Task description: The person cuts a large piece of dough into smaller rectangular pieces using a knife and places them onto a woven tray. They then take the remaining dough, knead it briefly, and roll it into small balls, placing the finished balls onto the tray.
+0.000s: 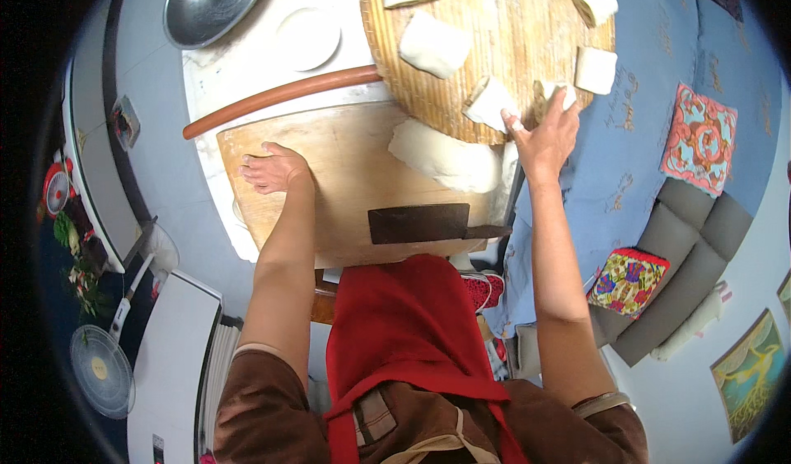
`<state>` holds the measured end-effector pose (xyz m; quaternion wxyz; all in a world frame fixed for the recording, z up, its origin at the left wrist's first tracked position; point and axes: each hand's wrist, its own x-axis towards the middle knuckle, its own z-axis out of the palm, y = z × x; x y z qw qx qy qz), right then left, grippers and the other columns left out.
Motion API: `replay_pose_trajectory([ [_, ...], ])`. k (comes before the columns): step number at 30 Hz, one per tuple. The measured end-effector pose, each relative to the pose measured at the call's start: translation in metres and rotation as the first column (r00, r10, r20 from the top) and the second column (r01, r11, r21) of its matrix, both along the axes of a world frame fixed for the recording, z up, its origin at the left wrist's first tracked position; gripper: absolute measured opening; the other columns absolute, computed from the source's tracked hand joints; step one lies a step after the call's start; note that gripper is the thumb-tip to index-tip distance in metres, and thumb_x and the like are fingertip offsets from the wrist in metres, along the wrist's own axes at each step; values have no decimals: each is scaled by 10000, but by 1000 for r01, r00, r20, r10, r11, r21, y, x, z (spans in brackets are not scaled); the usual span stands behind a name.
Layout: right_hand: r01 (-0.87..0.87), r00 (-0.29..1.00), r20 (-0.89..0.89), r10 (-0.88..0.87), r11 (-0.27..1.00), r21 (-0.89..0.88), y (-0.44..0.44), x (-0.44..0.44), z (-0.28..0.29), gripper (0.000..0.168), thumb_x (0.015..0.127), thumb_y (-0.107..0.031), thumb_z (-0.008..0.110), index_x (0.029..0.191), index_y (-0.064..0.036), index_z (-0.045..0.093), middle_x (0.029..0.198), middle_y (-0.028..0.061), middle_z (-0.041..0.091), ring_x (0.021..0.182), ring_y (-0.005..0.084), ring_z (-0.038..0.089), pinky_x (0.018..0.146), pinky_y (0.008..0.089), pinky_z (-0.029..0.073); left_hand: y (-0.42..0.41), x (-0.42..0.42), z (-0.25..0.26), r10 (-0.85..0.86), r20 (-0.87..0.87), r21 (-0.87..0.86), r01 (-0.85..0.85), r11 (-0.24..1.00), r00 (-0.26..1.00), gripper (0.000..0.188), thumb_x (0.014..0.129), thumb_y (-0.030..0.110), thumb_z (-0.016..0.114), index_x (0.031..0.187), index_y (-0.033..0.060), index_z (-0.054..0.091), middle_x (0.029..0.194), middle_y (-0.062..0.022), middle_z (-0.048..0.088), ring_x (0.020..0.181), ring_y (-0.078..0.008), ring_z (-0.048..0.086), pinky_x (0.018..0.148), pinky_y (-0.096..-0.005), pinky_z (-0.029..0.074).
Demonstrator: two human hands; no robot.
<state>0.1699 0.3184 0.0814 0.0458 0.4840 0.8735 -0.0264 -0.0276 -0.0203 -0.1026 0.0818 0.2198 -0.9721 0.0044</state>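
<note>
My right hand (547, 133) is at the near edge of a round woven bamboo tray (494, 25), its fingers on a rolled dough piece (559, 93) and its thumb against a neighbouring dough piece (491, 107). Several more pieces of dough lie about the tray. Fingers spread and holding nothing, my left hand (275, 168) hovers over or rests on the left of a wooden board (346, 155); contact cannot be told. A flat sheet of dough (448, 158) lies on the board, partly under the tray. Near the board's front edge is a cleaver (420, 223), handle to the right.
Beyond the board a brown rolling pin (278, 100) lies on the marble-patterned tabletop (259, 50), its right end at the tray. A white round dish (308, 39) and a dark metal bowl (213, 3) stand farther back. Right of the table is a blue cloth-like surface (599, 186).
</note>
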Motion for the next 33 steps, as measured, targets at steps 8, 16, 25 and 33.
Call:
replay_pose_trajectory([
  [8, -136, 979, -178, 101, 970, -200, 20, -31, 28, 1031, 644, -525, 783, 1426, -49, 310, 1431, 318, 260, 1334, 429, 276, 1089, 498, 263, -3, 0, 0, 24, 46, 14, -25, 1000, 999, 594, 925, 458, 397, 1365, 64, 338, 1465, -186, 280, 1369, -309, 235, 1054, -504, 211],
  [16, -879, 445, 225, 867, 471, -74, 37, -177, 30, 1145, 530, -440, 799, 1468, -376, 144, 1543, 33, 161, 1417, 277, 152, 1132, 483, 244, 5, -2, 4, 37, 64, 2, -37, 999, 997, 587, 909, 442, 435, 1362, 77, 355, 1474, -164, 282, 1376, -294, 231, 1068, -502, 199],
  [25, -755, 655, 107, 748, 649, 92, 72, -216, 32, 902, 672, -485, 717, 1414, -158, 324, 1380, 133, 421, 1250, 277, 421, 1007, 414, 394, 1, 1, 3, 28, 45, -38, -26, 999, 999, 577, 910, 415, 459, 1363, 75, 348, 1466, -178, 284, 1371, -299, 238, 1063, -502, 212],
  [33, -65, 996, 63, 60, 995, 71, 143, -243, -10, 989, 741, -623, 611, 1448, -39, 242, 1458, 315, 225, 1359, 405, 265, 1100, 420, 277, 1, 4, 10, 7, 77, -23, -5, 1000, 997, 591, 918, 425, 440, 1366, 53, 343, 1457, -192, 293, 1363, -318, 242, 1050, -504, 219],
])
